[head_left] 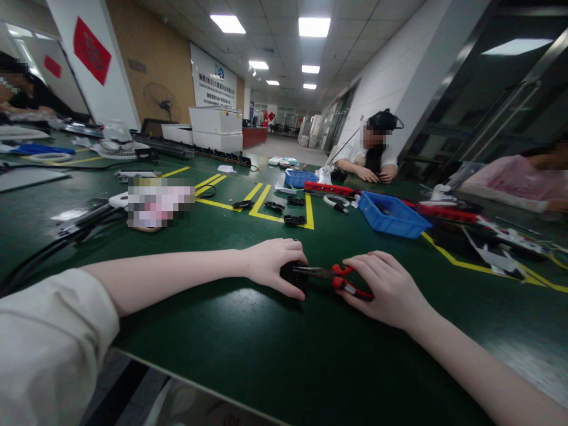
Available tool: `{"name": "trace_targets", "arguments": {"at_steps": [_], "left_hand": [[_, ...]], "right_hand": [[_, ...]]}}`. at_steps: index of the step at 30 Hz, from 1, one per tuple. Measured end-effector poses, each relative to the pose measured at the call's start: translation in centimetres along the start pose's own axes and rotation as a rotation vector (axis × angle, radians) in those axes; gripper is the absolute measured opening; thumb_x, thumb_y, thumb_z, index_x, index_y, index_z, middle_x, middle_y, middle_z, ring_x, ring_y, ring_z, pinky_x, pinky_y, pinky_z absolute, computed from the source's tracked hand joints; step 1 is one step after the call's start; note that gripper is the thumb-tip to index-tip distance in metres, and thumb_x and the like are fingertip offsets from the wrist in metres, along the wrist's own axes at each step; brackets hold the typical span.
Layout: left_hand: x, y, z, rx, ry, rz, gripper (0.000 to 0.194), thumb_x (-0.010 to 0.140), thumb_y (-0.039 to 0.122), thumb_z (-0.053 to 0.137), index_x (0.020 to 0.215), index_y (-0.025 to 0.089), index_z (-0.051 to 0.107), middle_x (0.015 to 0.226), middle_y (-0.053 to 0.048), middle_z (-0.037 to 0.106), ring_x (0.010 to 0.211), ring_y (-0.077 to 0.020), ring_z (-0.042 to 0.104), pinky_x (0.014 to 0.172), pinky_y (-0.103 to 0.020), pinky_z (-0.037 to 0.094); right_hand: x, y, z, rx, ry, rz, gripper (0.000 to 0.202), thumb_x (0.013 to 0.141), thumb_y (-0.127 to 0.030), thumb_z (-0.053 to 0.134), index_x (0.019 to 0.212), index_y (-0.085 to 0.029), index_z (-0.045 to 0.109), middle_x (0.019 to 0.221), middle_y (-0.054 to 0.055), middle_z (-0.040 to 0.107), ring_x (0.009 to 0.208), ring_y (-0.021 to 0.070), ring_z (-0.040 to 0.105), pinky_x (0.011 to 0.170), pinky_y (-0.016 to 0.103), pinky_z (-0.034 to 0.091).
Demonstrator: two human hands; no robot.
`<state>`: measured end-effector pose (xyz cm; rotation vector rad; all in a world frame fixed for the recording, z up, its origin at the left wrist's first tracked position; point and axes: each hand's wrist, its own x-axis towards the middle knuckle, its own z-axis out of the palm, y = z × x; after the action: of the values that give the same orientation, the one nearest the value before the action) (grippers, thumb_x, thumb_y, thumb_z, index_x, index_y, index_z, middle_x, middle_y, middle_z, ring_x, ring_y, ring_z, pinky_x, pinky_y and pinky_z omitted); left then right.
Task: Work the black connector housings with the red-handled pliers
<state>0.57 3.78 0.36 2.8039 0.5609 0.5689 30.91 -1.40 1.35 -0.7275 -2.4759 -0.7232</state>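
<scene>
My left hand (276, 267) is closed around a small black part (290, 273), holding it on or just above the green tabletop (231, 343). Its fingers cover much of the part, so its kind does not show. My right hand (386, 287) grips red-and-black needle-nose pliers (339, 278) by the handles. The pliers point left, and their jaws reach the black part between my left thumb and fingers. Whether the jaws pinch anything cannot be made out.
Several black parts (294, 220) lie around a yellow-taped outline ahead. A blue bin (393, 214) stands right of them, a smaller blue bin (300, 178) behind. A blurred phone-like object (160, 204) and cables lie left. A co-worker (377, 145) sits across; another sits right.
</scene>
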Motion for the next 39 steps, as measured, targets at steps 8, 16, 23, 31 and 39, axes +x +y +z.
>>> {"name": "trace_targets", "arguments": {"at_steps": [8,16,23,31,39], "left_hand": [[-0.02,0.0,0.03,-0.009,0.004,-0.006,0.068,0.075,0.072,0.078,0.114,0.017,0.069,0.107,-0.009,0.066,0.097,-0.0255,0.063,0.086,-0.037,0.051],[-0.02,-0.09,0.04,-0.017,0.003,0.006,0.069,0.076,0.071,0.079,0.116,0.016,0.069,0.11,-0.01,0.067,0.099,-0.026,0.063,0.087,-0.037,0.051],[-0.03,-0.09,0.09,-0.031,0.009,-0.007,0.066,0.077,0.07,0.078,0.116,0.017,0.07,0.109,-0.01,0.067,0.1,-0.0263,0.063,0.088,-0.037,0.051],[-0.07,-0.19,0.1,-0.035,0.006,-0.004,0.069,0.074,0.071,0.079,0.114,0.016,0.068,0.109,-0.01,0.065,0.099,-0.0258,0.063,0.086,-0.037,0.051],[-0.28,0.01,-0.03,-0.069,0.063,-0.003,0.075,0.07,0.069,0.084,0.121,0.018,0.06,0.119,-0.011,0.061,0.105,-0.0263,0.063,0.087,-0.036,0.053]], "right_hand": [[-0.32,0.32,0.34,0.027,-0.014,0.031,0.041,0.09,-0.039,0.068,0.126,-0.018,0.065,0.11,0.012,0.077,0.096,0.0269,0.072,0.096,0.049,0.053],[-0.17,0.27,0.06,0.04,-0.043,0.019,0.035,0.091,-0.039,0.068,0.118,-0.017,0.064,0.103,0.012,0.076,0.09,0.0255,0.071,0.088,0.044,0.053],[-0.33,0.23,0.14,0.042,-0.058,0.039,0.037,0.089,-0.039,0.068,0.12,-0.018,0.065,0.104,0.012,0.076,0.089,0.0255,0.07,0.085,0.043,0.052],[-0.03,0.03,-0.04,0.01,-0.044,-0.007,0.031,0.094,-0.04,0.063,0.114,-0.016,0.062,0.1,0.013,0.075,0.084,0.0241,0.069,0.083,0.042,0.052],[-0.13,0.14,0.07,0.08,-0.075,0.04,0.031,0.092,-0.04,0.066,0.112,-0.017,0.063,0.097,0.01,0.075,0.081,0.023,0.068,0.081,0.04,0.053]]}}
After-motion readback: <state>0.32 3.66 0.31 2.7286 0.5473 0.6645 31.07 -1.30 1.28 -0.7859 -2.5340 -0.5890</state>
